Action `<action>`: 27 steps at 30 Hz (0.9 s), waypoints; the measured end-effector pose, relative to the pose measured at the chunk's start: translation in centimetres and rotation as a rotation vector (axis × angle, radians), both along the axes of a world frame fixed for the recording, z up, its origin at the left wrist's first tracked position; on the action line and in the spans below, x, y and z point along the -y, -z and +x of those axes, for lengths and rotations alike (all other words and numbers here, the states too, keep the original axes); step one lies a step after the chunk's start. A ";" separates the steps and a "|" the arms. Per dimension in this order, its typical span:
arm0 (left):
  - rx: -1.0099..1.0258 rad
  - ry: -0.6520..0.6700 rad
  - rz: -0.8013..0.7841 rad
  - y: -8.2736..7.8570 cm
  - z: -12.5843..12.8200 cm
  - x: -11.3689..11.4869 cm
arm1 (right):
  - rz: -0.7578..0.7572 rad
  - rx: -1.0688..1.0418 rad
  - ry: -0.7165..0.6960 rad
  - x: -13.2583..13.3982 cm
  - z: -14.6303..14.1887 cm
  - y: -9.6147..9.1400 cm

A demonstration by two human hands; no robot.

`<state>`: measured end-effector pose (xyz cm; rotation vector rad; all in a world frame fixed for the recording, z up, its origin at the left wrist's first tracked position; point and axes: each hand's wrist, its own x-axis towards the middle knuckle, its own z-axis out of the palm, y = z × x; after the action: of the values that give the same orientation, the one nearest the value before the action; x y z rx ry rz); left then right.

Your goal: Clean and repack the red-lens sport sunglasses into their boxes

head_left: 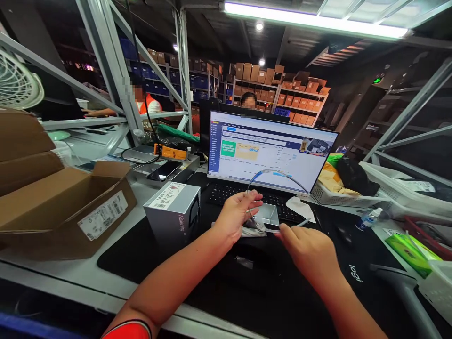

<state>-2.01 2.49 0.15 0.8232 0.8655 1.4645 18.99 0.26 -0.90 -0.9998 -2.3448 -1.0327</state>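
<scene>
A thin flexible strand, which looks like a cable (262,173), arcs up in front of the monitor between my hands. My left hand (240,209) is closed, its thumb and fingers pinching one part of the strand. With curled fingers, my right hand (307,245) grips a pale, straight section on the other side. Beneath them are a small grey open tray (270,215) and a crumpled clear plastic bag (252,230), partly covered by my left hand. To the left, a grey product box (173,207) with a white label stands upright on the black desk mat (226,292).
Behind my hands stand a monitor (268,155) and keyboard (219,193). An open cardboard box (70,212) sits at the left, near a phone (164,170). On the right are a mouse (344,234), a small bottle (369,219), a green packet (409,254) and white baskets (335,197).
</scene>
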 end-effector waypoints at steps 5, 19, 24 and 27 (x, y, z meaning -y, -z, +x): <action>-0.163 0.376 0.031 -0.4 -0.4 0.5 | 0.246 -0.073 0.143 -2.0 3.8 -1.7; -1.102 -0.215 0.672 -0.6 -1.1 1.4 | 0.034 -0.267 0.053 -3.3 6.7 -2.3; -1.012 -0.115 0.669 -0.6 -0.7 1.2 | -0.003 -0.303 -0.065 -3.7 6.1 -1.9; -0.950 -0.125 0.686 -0.6 -0.4 1.4 | -0.006 -0.309 -0.114 -3.8 5.9 -1.9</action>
<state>-2.45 1.04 0.79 2.1106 1.1048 1.4738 24.94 4.07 1.03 -0.9410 -2.1241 -0.7679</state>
